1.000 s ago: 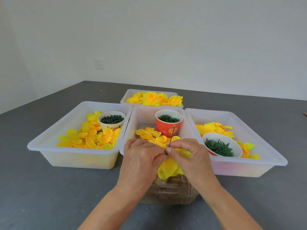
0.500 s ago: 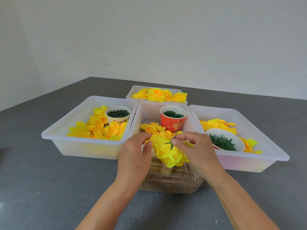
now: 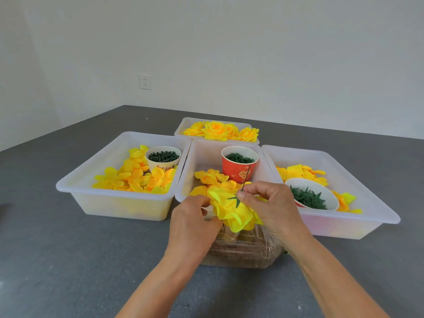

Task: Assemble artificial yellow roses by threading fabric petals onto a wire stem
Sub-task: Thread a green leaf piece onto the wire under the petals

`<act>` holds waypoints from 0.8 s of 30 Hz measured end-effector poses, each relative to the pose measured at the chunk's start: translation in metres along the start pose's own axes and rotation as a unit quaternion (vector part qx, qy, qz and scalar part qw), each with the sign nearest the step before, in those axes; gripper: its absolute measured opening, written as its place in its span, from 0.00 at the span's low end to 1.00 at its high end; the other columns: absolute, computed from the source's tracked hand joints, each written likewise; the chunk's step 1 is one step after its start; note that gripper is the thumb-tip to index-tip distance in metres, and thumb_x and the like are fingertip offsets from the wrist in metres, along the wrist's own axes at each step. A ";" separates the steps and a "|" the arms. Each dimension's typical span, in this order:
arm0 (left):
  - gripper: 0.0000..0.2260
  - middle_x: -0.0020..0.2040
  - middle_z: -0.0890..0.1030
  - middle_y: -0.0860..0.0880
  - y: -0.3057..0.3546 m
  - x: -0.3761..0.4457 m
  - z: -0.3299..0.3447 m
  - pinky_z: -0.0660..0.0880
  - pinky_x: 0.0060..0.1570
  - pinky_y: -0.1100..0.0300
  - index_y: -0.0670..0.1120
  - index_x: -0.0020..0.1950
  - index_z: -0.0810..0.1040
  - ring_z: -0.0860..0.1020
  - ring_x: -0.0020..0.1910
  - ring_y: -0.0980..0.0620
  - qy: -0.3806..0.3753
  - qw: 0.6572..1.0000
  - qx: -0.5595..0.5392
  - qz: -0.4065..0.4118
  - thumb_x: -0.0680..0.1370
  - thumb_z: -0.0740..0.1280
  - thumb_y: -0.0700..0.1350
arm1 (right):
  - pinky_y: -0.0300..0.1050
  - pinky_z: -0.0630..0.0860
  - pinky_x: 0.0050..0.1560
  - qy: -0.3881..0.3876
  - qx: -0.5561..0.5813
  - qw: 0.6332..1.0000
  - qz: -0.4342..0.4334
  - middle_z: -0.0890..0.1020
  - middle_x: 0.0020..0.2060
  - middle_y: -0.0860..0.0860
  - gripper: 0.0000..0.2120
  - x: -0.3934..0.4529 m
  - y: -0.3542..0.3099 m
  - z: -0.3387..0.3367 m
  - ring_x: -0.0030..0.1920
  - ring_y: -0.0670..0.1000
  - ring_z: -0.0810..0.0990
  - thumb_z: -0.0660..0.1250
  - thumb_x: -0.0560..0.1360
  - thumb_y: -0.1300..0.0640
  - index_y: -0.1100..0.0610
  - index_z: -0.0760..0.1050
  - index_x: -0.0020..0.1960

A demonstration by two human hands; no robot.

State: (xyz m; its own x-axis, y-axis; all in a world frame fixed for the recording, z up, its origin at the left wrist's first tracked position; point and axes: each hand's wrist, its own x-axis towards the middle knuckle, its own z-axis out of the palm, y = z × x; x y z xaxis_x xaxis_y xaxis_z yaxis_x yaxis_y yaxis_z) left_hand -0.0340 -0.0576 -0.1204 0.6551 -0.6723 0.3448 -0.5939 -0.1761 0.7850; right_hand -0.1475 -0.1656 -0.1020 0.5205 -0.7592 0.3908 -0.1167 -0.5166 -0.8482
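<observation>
A half-built yellow rose point(image 3: 231, 211) hangs upside down between my hands, its green star-shaped calyx point(image 3: 236, 200) facing up. A thin wire stem point(image 3: 245, 177) rises from the calyx. My right hand point(image 3: 273, 207) pinches the stem just above the calyx with thumb and forefinger. My left hand point(image 3: 195, 219) grips the petals from the left side, fingers curled under them. Loose yellow petals point(image 3: 213, 179) lie in the middle bin point(image 3: 183, 180) just behind.
A clear plastic box point(image 3: 241, 251) sits under my hands. A left bin point(image 3: 75, 182) holds petals and a white cup point(image 3: 163, 158); a red cup point(image 3: 238, 164) stands in the middle bin. A right bin point(image 3: 378, 216) holds a bowl of green calyxes point(image 3: 307, 197). Finished roses point(image 3: 220, 131) fill the far tray.
The rose has come up from behind my hands and its calyx side now shows. My left hand slid from the stem to the petals' left side. The camera view tilted up.
</observation>
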 end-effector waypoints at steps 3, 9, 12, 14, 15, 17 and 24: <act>0.16 0.53 0.78 0.52 0.003 -0.002 -0.002 0.70 0.46 0.62 0.47 0.58 0.76 0.75 0.49 0.55 0.018 1.000 -0.023 0.008 0.72 0.67 0.36 | 0.29 0.71 0.40 0.007 -0.010 1.000 -0.008 0.83 0.34 0.38 0.12 -0.001 0.000 -0.001 0.37 0.36 0.78 0.74 0.68 0.57 0.43 0.80 0.30; 0.08 0.53 0.81 0.55 0.020 -0.001 -0.004 0.70 0.55 0.53 0.49 0.50 0.83 0.74 0.56 0.53 0.069 0.988 -0.030 0.134 0.72 0.70 0.47 | 0.26 0.68 0.36 0.014 -0.024 0.999 -0.026 0.80 0.29 0.37 0.12 0.000 -0.001 0.000 0.32 0.35 0.76 0.74 0.69 0.58 0.45 0.79 0.31; 0.05 0.50 0.83 0.55 0.023 0.004 0.003 0.64 0.56 0.54 0.50 0.45 0.85 0.75 0.55 0.49 0.022 0.985 0.064 0.157 0.71 0.73 0.48 | 0.37 0.74 0.43 0.001 0.017 1.000 -0.013 0.83 0.32 0.43 0.09 -0.003 0.001 0.000 0.36 0.39 0.78 0.73 0.69 0.59 0.47 0.82 0.33; 0.03 0.45 0.84 0.54 0.022 0.006 0.005 0.63 0.54 0.53 0.49 0.41 0.85 0.76 0.51 0.47 0.023 0.981 0.079 0.176 0.69 0.74 0.46 | 0.40 0.75 0.46 0.001 0.028 1.000 -0.005 0.84 0.34 0.45 0.08 -0.005 0.003 0.001 0.38 0.41 0.80 0.73 0.69 0.59 0.48 0.82 0.34; 0.02 0.43 0.84 0.54 0.022 0.007 0.006 0.63 0.53 0.52 0.49 0.39 0.85 0.77 0.49 0.46 0.026 0.979 0.080 0.184 0.68 0.75 0.45 | 0.40 0.74 0.46 0.009 0.028 1.000 -0.004 0.84 0.34 0.45 0.09 -0.005 0.004 0.002 0.38 0.41 0.79 0.74 0.69 0.60 0.47 0.82 0.34; 0.01 0.41 0.84 0.54 0.020 0.010 0.006 0.62 0.54 0.51 0.48 0.37 0.85 0.77 0.48 0.46 0.025 0.975 0.097 0.198 0.67 0.75 0.45 | 0.39 0.74 0.45 0.024 0.015 1.000 -0.012 0.84 0.33 0.44 0.09 -0.006 0.005 0.004 0.38 0.40 0.79 0.74 0.69 0.60 0.46 0.82 0.34; 0.05 0.48 0.84 0.53 0.016 0.012 0.003 0.63 0.60 0.53 0.49 0.46 0.85 0.76 0.54 0.50 0.006 0.981 0.073 0.181 0.72 0.72 0.47 | 0.31 0.72 0.43 0.032 -0.018 0.999 -0.023 0.83 0.34 0.42 0.13 -0.006 -0.002 0.004 0.39 0.39 0.78 0.74 0.69 0.59 0.42 0.80 0.31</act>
State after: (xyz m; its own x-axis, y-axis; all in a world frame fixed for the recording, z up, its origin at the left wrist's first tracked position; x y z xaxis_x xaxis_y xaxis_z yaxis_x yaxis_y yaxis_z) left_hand -0.0367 -0.0707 -0.1052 0.3944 -0.7009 0.5942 -0.8484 -0.0293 0.5285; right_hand -0.1475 -0.1585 -0.1045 0.4705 -0.7578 0.4519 -0.1255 -0.5645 -0.8159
